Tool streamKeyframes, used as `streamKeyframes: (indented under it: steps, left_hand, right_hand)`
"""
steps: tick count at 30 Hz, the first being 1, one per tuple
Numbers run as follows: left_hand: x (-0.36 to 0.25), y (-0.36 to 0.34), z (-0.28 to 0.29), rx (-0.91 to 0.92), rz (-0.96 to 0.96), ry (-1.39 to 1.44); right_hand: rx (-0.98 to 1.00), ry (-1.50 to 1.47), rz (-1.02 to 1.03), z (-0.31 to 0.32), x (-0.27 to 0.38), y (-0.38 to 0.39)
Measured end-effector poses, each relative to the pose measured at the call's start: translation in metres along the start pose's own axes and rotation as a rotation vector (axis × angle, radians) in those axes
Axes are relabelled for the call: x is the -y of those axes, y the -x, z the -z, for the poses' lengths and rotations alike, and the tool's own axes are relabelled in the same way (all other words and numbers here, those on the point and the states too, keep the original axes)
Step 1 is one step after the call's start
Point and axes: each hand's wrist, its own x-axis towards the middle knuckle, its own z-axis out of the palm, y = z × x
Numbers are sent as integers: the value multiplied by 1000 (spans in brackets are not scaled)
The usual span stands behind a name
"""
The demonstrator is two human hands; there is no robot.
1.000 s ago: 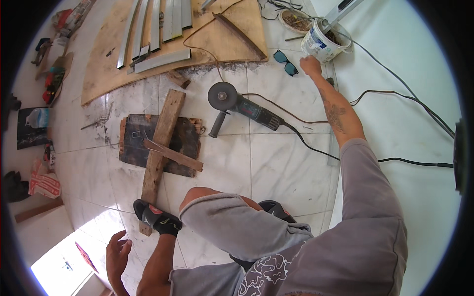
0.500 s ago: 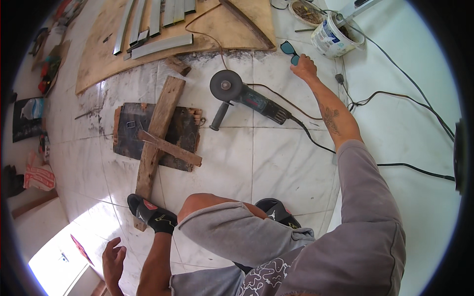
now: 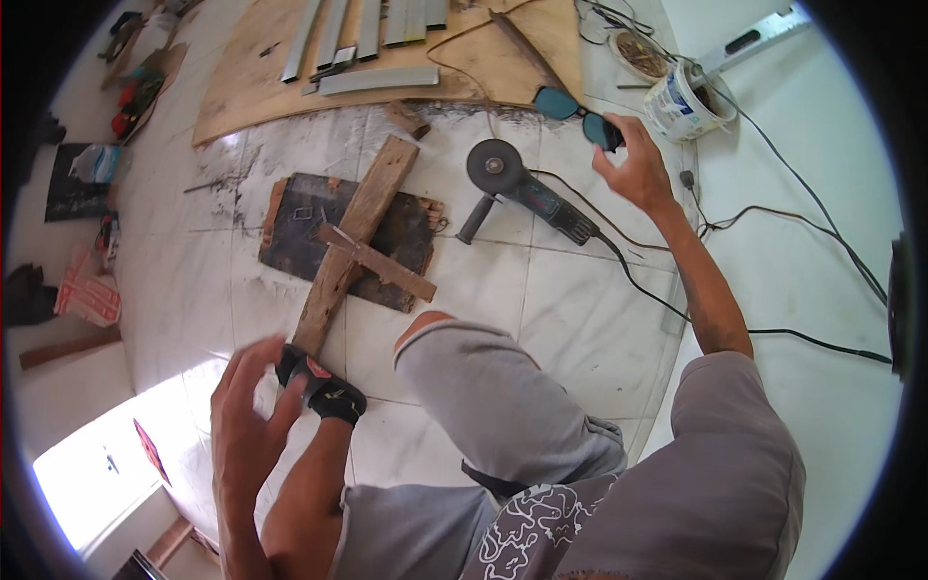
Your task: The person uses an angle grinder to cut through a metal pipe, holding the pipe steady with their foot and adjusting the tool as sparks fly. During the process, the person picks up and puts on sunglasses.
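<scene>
My right hand [image 3: 633,164] grips a pair of dark sunglasses with blue-green lenses [image 3: 556,102] by one end, lifted above the tiles near the bucket. My left hand [image 3: 249,406] hangs at lower left beside my black sandalled foot [image 3: 329,391], fingers curved but apart, holding nothing. An angle grinder [image 3: 551,210] with a side handle lies on the floor below the sunglasses. Left of it a long weathered plank [image 3: 382,184] lies across a dark, broken-edged board [image 3: 304,261], with a shorter wood strip [image 3: 391,266] crossing the plank. My foot is at the plank's near end.
A plywood sheet [image 3: 242,92] at the top holds several metal profiles [image 3: 377,82]. A white bucket [image 3: 677,111] and a dish of debris [image 3: 633,53] stand by the right wall, with cables [image 3: 831,232] running there. Assorted items [image 3: 82,184] line the left wall.
My right hand has taken hold of the sunglasses from the floor beside the bucket and raised them. My left hand has moved up and forward toward my foot.
</scene>
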Motion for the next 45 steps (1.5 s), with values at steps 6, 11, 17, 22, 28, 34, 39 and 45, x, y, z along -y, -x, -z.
streamKeyframes:
  steps: [6,11,17,22,28,34,39,45]
  left_hand:
    - [-45,-43,-22,-164,-340,153]
    - [-39,-43,-27,-133,-292,164]
    - [-17,-37,-21,22,-46,519]
    - [6,-35,-13,75,43,859]
    - [22,-25,-3,24,68,688]
    - [25,-27,14,-14,65,743]
    - [22,-29,21,-18,45,687]
    - [33,-31,21,-69,1,641]
  right_hand:
    - [290,-525,179,19,181,-25]
    - [438,-730,264,8,266,-34]
    - [503,-779,268,-1,315,-33]
    - [570,-810,202,-10,331,-37]
    - [528,-785,215,-6,313,-35]
    - [649,-622,242,5,292,-53]
    - [665,-551,307,6,294,-64]
    - [776,-661,298,-3,291,-73]
